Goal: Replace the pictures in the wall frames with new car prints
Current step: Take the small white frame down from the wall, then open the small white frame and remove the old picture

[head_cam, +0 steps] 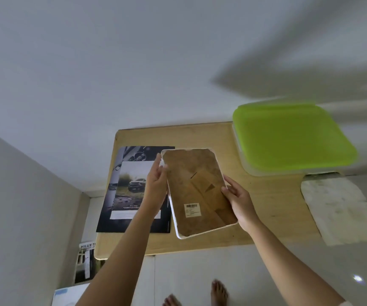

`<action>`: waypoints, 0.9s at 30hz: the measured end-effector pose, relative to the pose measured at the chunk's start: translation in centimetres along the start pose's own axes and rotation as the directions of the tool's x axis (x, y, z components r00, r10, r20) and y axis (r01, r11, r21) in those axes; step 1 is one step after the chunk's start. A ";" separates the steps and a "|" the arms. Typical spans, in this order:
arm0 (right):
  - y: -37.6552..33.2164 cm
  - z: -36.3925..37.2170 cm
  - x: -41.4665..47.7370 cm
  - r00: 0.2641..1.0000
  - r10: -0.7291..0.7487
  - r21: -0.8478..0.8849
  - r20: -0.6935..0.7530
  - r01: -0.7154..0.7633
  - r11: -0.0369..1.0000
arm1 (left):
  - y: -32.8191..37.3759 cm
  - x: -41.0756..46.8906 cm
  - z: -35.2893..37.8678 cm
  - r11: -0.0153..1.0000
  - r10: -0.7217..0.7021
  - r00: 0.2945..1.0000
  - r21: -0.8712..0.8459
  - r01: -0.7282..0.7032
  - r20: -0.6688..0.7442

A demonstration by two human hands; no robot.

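Note:
I hold a white-edged picture frame (196, 191) over the low wooden table (273, 208), its brown backing board with a barcode label facing me. My left hand (157, 184) grips the frame's left edge. My right hand (240, 200) grips its right edge. A car print (131, 188) showing a dark pickup lies on the table to the left, on top of a larger dark print (107, 215); my left forearm covers part of both.
A container with a green lid (293, 138) stands at the table's far right corner. A whitish cloth (341, 210) lies on the floor to the right. More printed sheets (85, 263) lie on the floor at the table's near left corner. My bare feet (219, 292) are below.

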State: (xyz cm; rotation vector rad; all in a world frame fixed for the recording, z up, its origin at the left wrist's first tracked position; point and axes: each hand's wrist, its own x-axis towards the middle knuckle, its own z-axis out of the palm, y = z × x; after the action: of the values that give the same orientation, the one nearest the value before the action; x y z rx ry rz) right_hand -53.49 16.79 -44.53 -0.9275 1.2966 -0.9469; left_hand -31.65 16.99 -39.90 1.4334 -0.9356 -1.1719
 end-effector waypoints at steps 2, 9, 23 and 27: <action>1.2 -1.1 0.0 0.999 -0.016 -0.048 -0.041 0.014 0.999 | -1.9 -0.2 1.1 0.997 -0.029 0.999 0.075 0.031 -0.029; 2.9 -2.6 -0.4 0.967 -0.175 -0.322 -0.184 0.109 0.941 | -6.9 -0.5 4.0 0.966 -0.164 0.982 0.186 0.179 -0.094; 4.6 -3.3 0.1 0.935 -0.349 -0.688 -0.070 0.208 0.695 | -9.1 -0.1 4.5 0.880 -0.110 0.979 0.441 0.177 -0.174; 4.1 -3.3 0.8 0.937 -0.345 -0.695 -0.055 0.211 0.687 | -9.1 0.3 4.1 0.851 -0.094 0.988 0.506 0.144 -0.124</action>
State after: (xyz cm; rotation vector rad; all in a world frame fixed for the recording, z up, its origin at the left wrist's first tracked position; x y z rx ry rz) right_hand -56.56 17.40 -48.85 -1.6889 1.7458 -0.7917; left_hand -35.92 17.42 -48.94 1.9834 -1.1618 -0.9663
